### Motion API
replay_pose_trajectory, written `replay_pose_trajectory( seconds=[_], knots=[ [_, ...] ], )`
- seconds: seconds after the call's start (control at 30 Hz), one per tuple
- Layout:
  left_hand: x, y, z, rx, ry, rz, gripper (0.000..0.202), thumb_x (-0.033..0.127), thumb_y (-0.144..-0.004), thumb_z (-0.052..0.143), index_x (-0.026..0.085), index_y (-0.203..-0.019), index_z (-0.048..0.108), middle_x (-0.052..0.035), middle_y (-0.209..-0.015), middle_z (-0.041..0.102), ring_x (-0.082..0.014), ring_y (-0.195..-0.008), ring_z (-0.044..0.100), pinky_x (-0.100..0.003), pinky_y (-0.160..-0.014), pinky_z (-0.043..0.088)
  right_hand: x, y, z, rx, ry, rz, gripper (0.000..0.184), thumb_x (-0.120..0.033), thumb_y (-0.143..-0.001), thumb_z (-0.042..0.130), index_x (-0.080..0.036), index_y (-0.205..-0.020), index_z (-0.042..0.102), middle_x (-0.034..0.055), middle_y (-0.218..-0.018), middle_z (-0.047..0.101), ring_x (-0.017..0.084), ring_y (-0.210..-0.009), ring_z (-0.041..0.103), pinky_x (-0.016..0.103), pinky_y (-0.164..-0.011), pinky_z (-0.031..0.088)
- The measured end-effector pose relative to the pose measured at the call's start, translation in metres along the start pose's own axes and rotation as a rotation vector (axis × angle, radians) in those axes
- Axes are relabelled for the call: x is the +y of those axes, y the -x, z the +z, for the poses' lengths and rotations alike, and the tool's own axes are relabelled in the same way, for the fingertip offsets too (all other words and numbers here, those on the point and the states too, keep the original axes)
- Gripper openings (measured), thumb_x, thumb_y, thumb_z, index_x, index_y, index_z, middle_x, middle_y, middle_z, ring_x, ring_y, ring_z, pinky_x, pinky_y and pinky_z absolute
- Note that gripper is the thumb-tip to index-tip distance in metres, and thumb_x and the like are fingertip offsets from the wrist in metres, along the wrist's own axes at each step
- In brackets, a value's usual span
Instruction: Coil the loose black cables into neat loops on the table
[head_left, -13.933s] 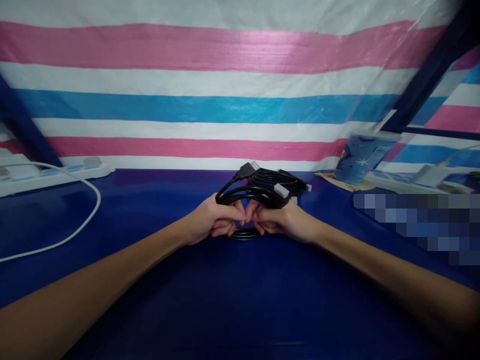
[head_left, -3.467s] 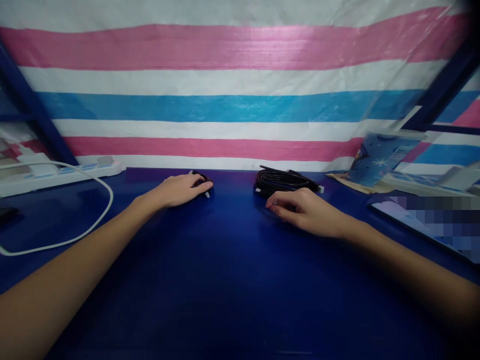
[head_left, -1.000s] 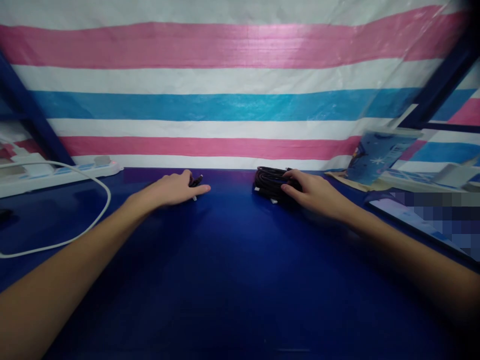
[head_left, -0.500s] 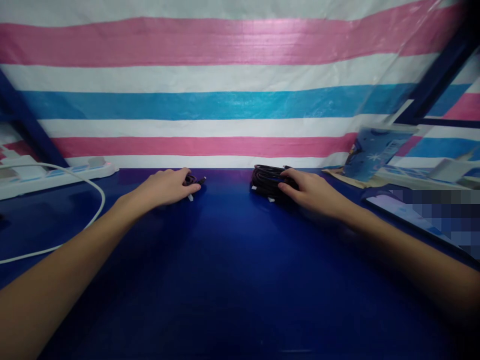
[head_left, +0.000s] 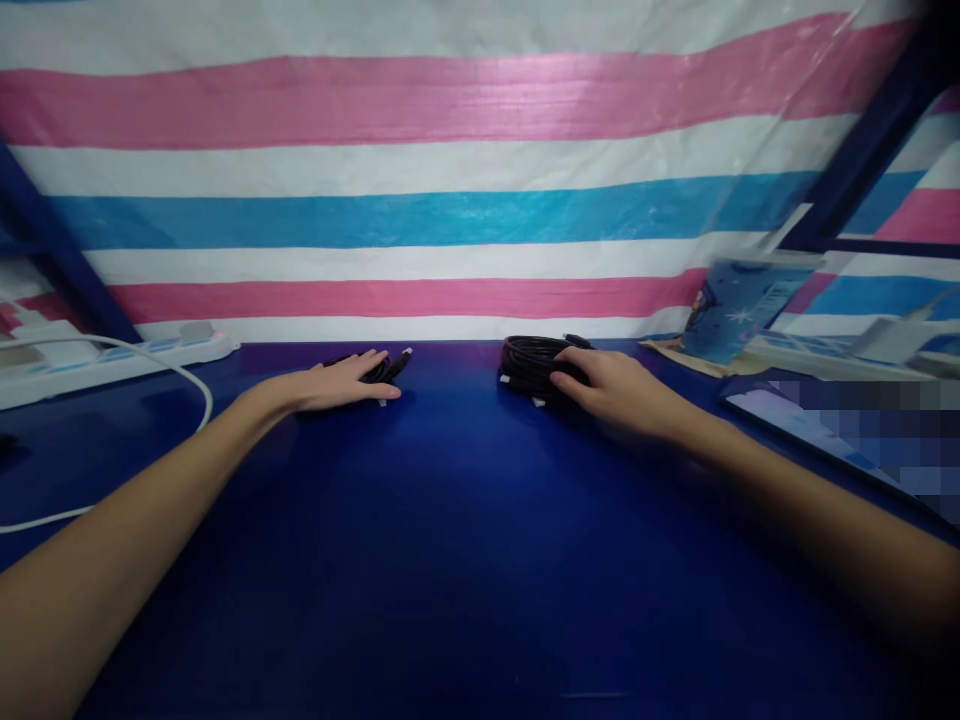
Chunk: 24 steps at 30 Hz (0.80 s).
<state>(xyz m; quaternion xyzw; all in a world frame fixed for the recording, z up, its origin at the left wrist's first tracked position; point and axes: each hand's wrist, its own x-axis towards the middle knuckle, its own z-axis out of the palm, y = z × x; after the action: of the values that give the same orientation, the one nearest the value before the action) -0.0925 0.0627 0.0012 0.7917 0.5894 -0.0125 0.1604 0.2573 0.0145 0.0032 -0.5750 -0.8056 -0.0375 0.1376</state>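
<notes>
Two bundles of black cable lie at the back of the blue table (head_left: 465, 520). My left hand (head_left: 337, 382) rests flat on the small coiled cable (head_left: 390, 368), its fingers stretched out over it. My right hand (head_left: 604, 388) lies on the near side of the larger cable bundle (head_left: 529, 362), with the fingers curved over its edge. White tags show on both bundles. Whether the right fingers clasp the coil is not clear.
A white power strip (head_left: 112, 358) with a white cord (head_left: 191, 415) runs along the far left. At the right stand a blue card packet (head_left: 739, 305), a second white strip (head_left: 847, 350) and a flat device (head_left: 810, 425). A striped tarpaulin closes the back.
Long ago both hands held one cable coil together. Since then the small coil went left under my left hand. In the last second both hands have hardly moved; the view shifted slightly.
</notes>
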Motion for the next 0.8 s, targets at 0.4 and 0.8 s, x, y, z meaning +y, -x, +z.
replay_pose_trajectory(
  seconds=[0.4,0.8],
  knots=[
    [0.04,0.013,-0.005,0.146,-0.308,-0.097,0.049,0.052,-0.076,0.048,0.015,-0.104,0.064,-0.0152,-0.093,0.069,-0.031,-0.08,0.065,-0.035,-0.062,0.043,0.002,0.0,0.002,-0.031,0.026,0.016,0.035,-0.037,-0.093,0.038,-0.014,-0.107,0.061,0.0127,-0.101,0.068,0.024,-0.084,0.063,0.035,-0.071,0.043],
    [0.04,0.009,0.004,0.247,-0.404,-0.055,0.033,0.027,-0.081,0.042,0.011,-0.104,0.059,-0.0204,-0.104,0.061,-0.0297,-0.082,0.061,-0.036,-0.061,0.037,0.006,-0.003,0.004,-0.03,0.031,0.007,0.038,-0.039,-0.092,0.037,-0.015,-0.11,0.061,0.0122,-0.102,0.068,0.026,-0.086,0.064,0.038,-0.074,0.045]
  ],
)
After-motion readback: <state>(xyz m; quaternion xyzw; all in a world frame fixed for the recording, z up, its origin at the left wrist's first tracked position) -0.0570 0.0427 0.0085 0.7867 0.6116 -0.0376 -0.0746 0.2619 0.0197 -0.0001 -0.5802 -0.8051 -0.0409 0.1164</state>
